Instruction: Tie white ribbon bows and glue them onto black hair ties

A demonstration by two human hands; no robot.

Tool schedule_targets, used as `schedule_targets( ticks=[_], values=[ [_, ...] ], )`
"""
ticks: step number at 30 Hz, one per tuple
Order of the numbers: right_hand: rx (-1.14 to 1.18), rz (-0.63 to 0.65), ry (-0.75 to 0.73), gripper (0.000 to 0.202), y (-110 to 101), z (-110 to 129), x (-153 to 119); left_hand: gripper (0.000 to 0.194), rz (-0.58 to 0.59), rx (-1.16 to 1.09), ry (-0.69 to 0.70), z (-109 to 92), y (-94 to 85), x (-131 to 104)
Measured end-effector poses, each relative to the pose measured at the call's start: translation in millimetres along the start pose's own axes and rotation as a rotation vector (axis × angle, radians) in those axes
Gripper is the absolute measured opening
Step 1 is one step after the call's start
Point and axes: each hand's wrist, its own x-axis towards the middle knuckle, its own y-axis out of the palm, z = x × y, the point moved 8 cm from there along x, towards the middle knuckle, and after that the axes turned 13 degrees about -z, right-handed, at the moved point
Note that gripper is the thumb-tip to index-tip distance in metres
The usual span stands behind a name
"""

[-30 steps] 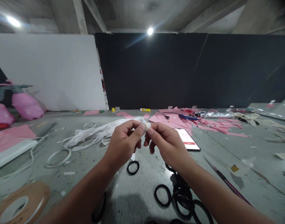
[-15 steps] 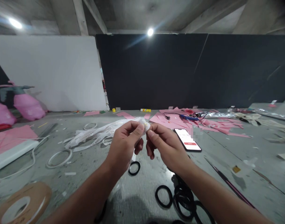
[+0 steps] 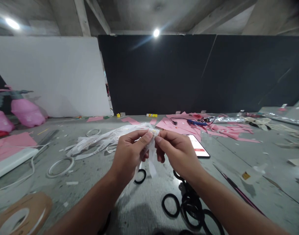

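Note:
Both hands meet at the middle of the view, above the grey table. My left hand [image 3: 131,151] is closed, its thumb and fingers pinching a bunched white ribbon [image 3: 152,164] whose loose end hangs down between the hands. My right hand [image 3: 177,151] is closed too, thumb and forefinger pressed on the same gathered ribbon from the right. A small yellowish spot shows at the pinched part; what it is I cannot make out. Behind my left hand lies a heap of white printed ribbon [image 3: 95,143]. Below the hands rests a black ring [image 3: 140,176].
Several black rings [image 3: 171,205] lie near my right forearm. A phone [image 3: 200,148] and tweezers-like pointed tool [image 3: 237,188] are at the right. Pink scraps [image 3: 179,122] spread along the back. A brown tape roll [image 3: 39,209], white rings [image 3: 60,166] and pink spray bottles [image 3: 28,111] stand left.
A ribbon end now hangs below the fingers between the hands. My right hand has shifted slightly over the bunched ribbon, and the whole view has moved a little.

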Motion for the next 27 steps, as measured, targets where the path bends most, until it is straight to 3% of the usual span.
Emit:
schedule_targets(
  ticks=[7,12,18,20,23,27],
  values=[
    [-0.061,0.013,-0.004,0.026,-0.4,-1.3,1.6,0.020,0.035,-0.005,0.003,2.0,-0.2,1.1],
    [-0.176,-0.068,-0.062,0.028,-7.7,4.2,5.3,0.022,0.075,0.099,0.062,-2.1,2.4,0.7],
    [-0.153,-0.231,-0.033,0.024,-29.1,-2.7,17.5,0.048,0.182,0.203,0.017,2.6,6.2,2.0],
    [-0.134,-0.255,-0.031,0.024,-33.3,-5.8,20.2,0.042,0.237,0.257,0.009,4.7,7.5,2.0],
    [-0.106,-0.282,-0.034,0.024,-35.7,-8.2,21.3,0.018,0.357,0.355,0.000,9.2,12.0,-0.8],
    [-0.169,-0.276,-0.047,0.020,-30.7,-9.0,18.7,0.024,0.407,0.433,-0.019,13.3,11.7,-0.5]
  ],
)
